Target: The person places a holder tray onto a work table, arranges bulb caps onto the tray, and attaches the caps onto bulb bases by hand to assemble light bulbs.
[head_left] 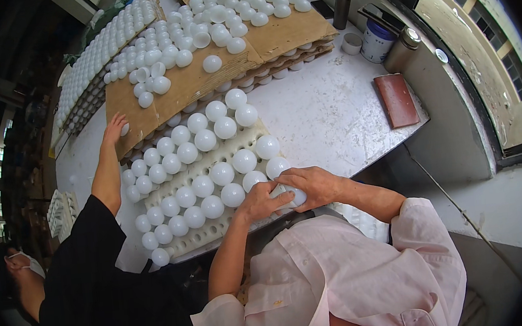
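Observation:
At the near right end of a holed, cream-coloured tray (pixel 199 236), my left hand (pixel 260 202) and my right hand (pixel 314 185) meet around a white bulb globe (pixel 299 197). Fingers of both hands are closed on it and cover most of its surface. Just beyond my knuckles, another white globe (pixel 277 166) sits at the end of a row in the tray. Several rows of similar round globes run away to the left, with bare holes between the row pairs.
Cardboard sheets (pixel 179 95) on stacked trays bear many loose globes. A co-worker's hand (pixel 114 130) touches a globe at their left edge. A red-brown notebook (pixel 396 101), a white-and-blue tub (pixel 379 41) and metal flasks (pixel 342 8) stand or lie at right, by the window.

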The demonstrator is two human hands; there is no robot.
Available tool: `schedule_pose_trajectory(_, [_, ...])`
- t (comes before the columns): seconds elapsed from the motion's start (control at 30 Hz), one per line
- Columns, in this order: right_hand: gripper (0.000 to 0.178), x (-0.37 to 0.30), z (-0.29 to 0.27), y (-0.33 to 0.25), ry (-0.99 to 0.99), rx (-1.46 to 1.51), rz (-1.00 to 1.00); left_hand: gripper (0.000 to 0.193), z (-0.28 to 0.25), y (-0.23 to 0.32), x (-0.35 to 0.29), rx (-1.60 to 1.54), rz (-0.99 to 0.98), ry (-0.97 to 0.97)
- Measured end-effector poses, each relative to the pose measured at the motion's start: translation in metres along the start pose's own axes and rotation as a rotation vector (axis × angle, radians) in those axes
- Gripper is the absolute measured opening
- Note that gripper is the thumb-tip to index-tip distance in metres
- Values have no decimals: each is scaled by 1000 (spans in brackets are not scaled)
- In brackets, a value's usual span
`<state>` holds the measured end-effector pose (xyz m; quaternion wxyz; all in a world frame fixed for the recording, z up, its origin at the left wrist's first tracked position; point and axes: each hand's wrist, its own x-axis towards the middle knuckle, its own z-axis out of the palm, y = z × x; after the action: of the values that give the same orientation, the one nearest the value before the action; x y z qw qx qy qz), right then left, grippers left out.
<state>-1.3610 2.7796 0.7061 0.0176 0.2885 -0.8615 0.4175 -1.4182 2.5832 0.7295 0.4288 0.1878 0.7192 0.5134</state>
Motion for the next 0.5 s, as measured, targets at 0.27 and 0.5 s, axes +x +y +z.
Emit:
schedule_pose_trajectory(0.27, [75, 3, 23, 3, 250, 158, -253, 44, 0, -26, 2, 118, 68, 15])
schedule_pose_trajectory(0.5, [62, 5, 28, 1, 334, 206, -289, 50, 3, -7, -3, 130, -10, 9])
